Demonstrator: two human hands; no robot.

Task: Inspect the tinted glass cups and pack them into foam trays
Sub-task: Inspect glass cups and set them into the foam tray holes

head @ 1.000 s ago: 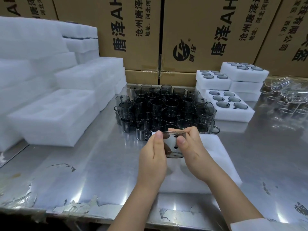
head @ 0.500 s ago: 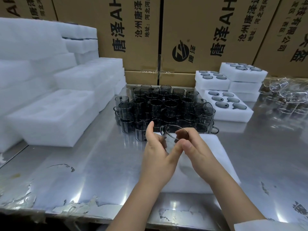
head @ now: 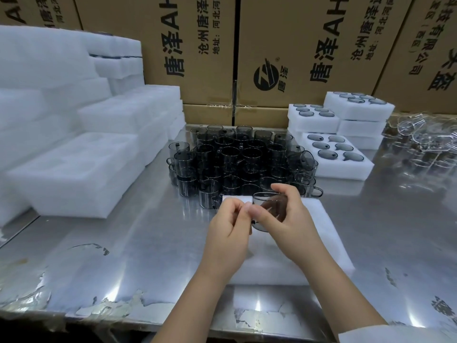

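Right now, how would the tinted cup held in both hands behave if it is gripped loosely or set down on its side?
The tinted cup looks thin-walled glass, so probably fragile and light. Its glossy surface may slip from loose fingers; the left hand and right hand both hold it. Lying sideways on the steel table, its round body might roll.

Table (head: 123, 256) layout:
- foam tray (head: 329, 238) at 6 o'clock, near front edge
- cup (head: 265, 201) over tray, between left hand (head: 230, 224) and right hand (head: 289, 219)
- cup cluster (head: 237, 159) at centre, just behind tray
- empty foam stacks (head: 74, 157) at 9–10 o'clock
- packed trays (head: 336, 154) at 2 o'clock, just beside cluster
- loose glassware (head: 425, 142) at 3 o'clock
- cartons (head: 296, 58) at 12 o'clock, behind all
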